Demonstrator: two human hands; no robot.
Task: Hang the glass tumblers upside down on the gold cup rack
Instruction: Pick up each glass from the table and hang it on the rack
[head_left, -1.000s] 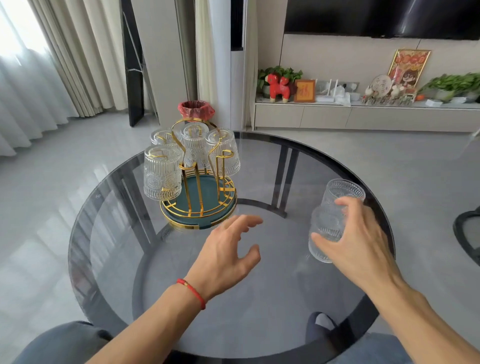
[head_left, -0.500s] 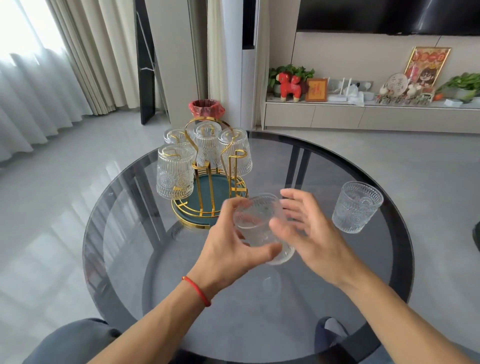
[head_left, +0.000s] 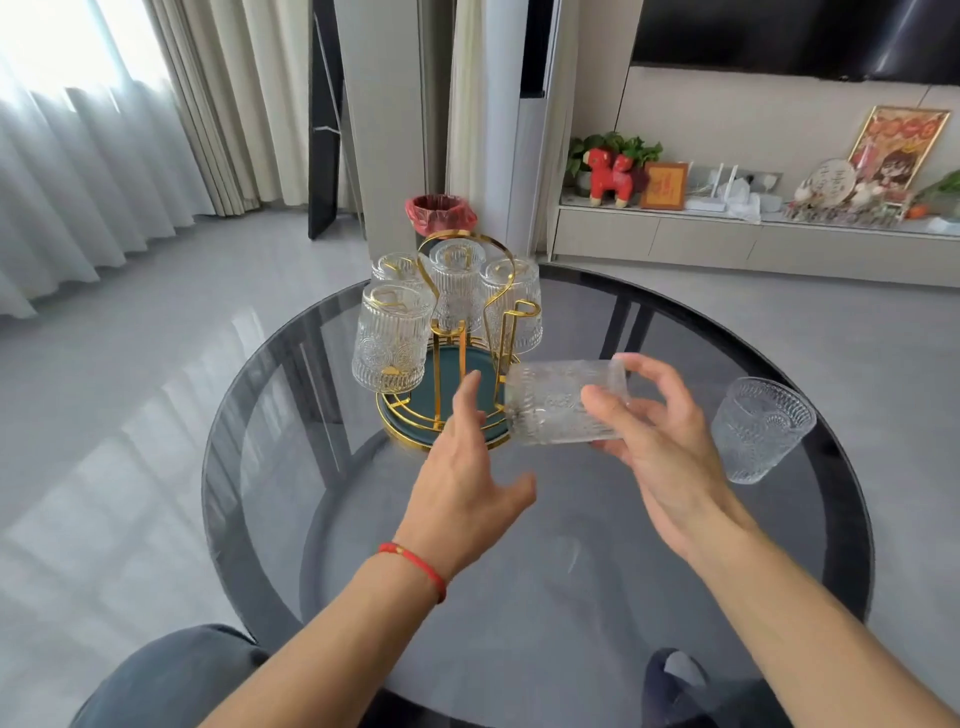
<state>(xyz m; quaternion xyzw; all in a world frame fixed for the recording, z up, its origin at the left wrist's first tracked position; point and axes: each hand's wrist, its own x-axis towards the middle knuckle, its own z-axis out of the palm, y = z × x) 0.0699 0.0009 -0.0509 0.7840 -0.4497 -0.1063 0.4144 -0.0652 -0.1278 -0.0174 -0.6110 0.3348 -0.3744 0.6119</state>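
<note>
On the round glass table (head_left: 270, 467), the gold rack (head_left: 457, 332) carries four upturned tumblers; the rear left one (head_left: 397, 267) is half hidden behind the front one (head_left: 390, 338). The left hand (head_left: 467, 467) is spread, holding nothing. Just right, the right hand (head_left: 660, 431) pinches a tumbler (head_left: 563, 402) lying sideways, mouth toward the rack. Another tumbler (head_left: 758, 428) stands upright near the table's right edge.

The tumblers (head_left: 566, 401) are of clear glass, embossed with ribs and floral medallions. The cup rack (head_left: 470, 332) is finished in gold wire over a dark teal base. The table (head_left: 270, 467) is of smoked grey glass. A red cord bracelet (head_left: 415, 564) is worn.
</note>
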